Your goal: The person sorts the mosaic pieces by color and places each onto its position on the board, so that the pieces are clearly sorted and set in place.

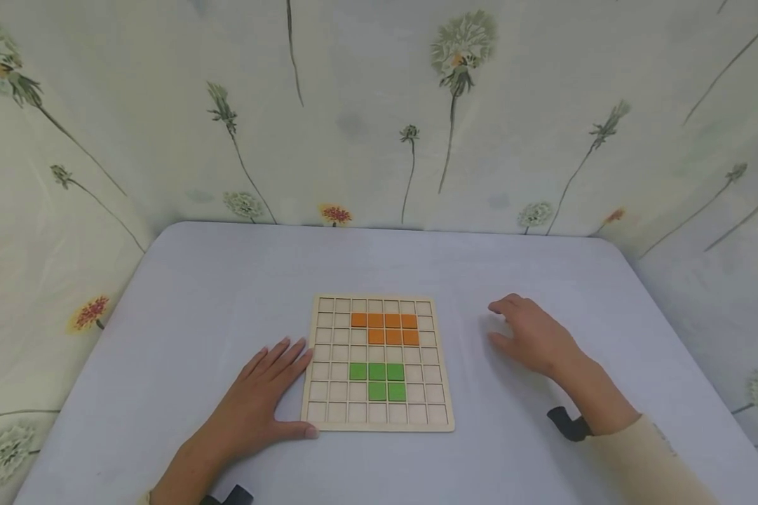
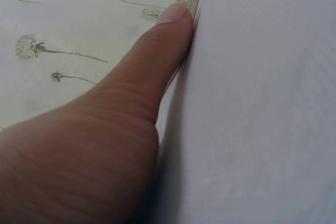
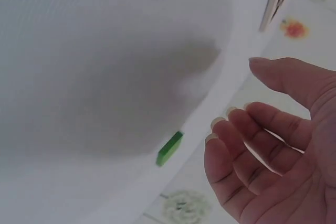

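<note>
A square wooden grid board [image 1: 379, 427] lies on the table with several orange square tiles [image 1: 393, 337] toward its far side and several green square tiles [image 1: 376, 372] nearer. My left hand [image 1: 259, 400] rests along the board's left edge, fingers spread, thumb at the near left corner. In the left wrist view the thumb [image 2: 157, 45] lies against the board's side. Right of the board, my right hand [image 1: 533, 337] hovers with loosely bent fingers and holds nothing. A single green tile [image 3: 169, 149] lies on the table near its fingertips in the right wrist view; the head view hides it.
A white cloth [image 1: 252, 266] covers the table. Behind and at the sides hangs a pale curtain [image 1: 366, 105] printed with dandelions. A black strap piece [image 1: 568, 424] shows at the right wrist, and another black piece [image 1: 235, 496] near the left wrist.
</note>
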Demonstrator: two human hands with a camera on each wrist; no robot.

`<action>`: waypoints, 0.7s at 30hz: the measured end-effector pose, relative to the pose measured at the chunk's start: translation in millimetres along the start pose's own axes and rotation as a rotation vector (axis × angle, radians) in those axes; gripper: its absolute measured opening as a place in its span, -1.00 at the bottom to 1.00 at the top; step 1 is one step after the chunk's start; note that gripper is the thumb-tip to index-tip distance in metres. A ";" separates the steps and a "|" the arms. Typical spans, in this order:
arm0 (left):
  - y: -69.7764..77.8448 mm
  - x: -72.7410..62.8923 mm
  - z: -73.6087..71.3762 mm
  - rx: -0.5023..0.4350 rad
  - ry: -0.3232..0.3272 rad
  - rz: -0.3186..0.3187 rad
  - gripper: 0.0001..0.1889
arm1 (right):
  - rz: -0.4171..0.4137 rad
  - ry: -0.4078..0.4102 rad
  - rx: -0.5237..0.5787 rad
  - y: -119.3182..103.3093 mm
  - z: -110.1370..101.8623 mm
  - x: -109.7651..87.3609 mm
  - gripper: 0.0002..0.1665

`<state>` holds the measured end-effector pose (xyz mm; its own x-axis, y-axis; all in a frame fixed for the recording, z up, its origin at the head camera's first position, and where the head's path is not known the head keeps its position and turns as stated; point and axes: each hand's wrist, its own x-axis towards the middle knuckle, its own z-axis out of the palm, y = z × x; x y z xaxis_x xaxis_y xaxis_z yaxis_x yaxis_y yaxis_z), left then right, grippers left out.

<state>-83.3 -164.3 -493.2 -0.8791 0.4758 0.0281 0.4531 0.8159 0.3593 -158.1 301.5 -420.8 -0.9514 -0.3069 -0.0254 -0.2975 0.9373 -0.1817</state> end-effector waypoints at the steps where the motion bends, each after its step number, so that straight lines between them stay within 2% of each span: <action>1: -0.1 0.2 0.1 -0.001 0.000 0.002 0.25 | 0.010 -0.004 0.002 3.9 -0.6 0.3 -0.44; 12: -0.2 -0.2 -0.8 -0.009 0.004 0.009 0.25 | 0.151 -0.048 0.051 36.8 -2.8 1.7 -0.44; 21: -0.7 -1.1 -1.4 -0.024 0.025 0.027 0.24 | 0.196 -0.085 0.079 53.8 0.3 3.5 -0.46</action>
<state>-82.9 -165.8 -492.2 -0.8702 0.4890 0.0611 0.4732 0.7945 0.3807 -177.4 350.8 -431.0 -0.9792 -0.1365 -0.1504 -0.0975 0.9654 -0.2418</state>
